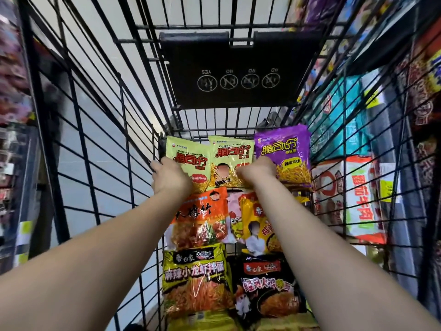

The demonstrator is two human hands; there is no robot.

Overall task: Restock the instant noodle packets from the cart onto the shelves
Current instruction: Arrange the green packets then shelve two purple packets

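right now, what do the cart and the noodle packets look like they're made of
The cart: probably metal wire with a black coating, semi-matte; thin rigid bars crossing in a grid. The noodle packets: thin glossy plastic film; glare streaks and crinkles show across the printed fronts.

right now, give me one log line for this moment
stage: picking from cart | left hand: at left green packet | right hand: at middle green packet | grips: hidden
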